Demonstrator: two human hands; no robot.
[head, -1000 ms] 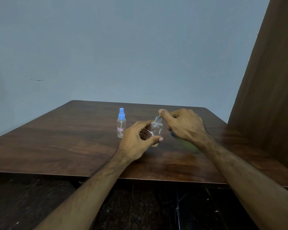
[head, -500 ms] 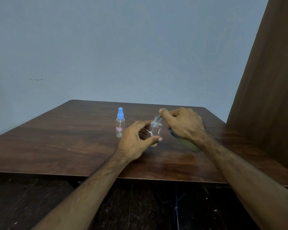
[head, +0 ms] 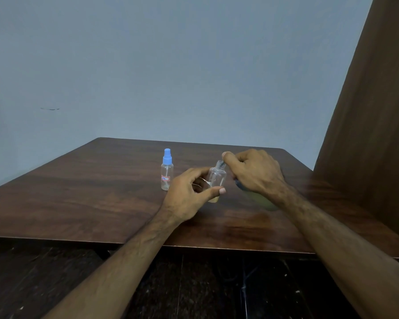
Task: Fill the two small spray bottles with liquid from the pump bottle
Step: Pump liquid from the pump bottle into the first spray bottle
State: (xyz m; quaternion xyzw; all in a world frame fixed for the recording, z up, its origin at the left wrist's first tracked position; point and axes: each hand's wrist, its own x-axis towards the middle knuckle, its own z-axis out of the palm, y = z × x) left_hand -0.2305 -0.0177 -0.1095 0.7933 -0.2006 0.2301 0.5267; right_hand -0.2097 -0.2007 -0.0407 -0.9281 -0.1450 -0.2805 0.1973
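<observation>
A small clear spray bottle [head: 217, 178] stands upright on the table with its cap off, its threaded neck bare. A little yellowish liquid lies at its bottom. My left hand [head: 189, 196] grips its body from the left. My right hand [head: 253, 173] has thumb and fingertips pinched at that open neck. Under its palm and wrist show a blue part and the greenish body of the pump bottle [head: 264, 202], mostly hidden. A second small spray bottle [head: 167, 172], with a blue cap and a red-edged label, stands apart to the left.
The dark wooden table [head: 78, 203] ends in a near edge just under my forearms. A brown wooden panel [head: 373, 134] rises along the right side. A plain blue-grey wall stands behind the table.
</observation>
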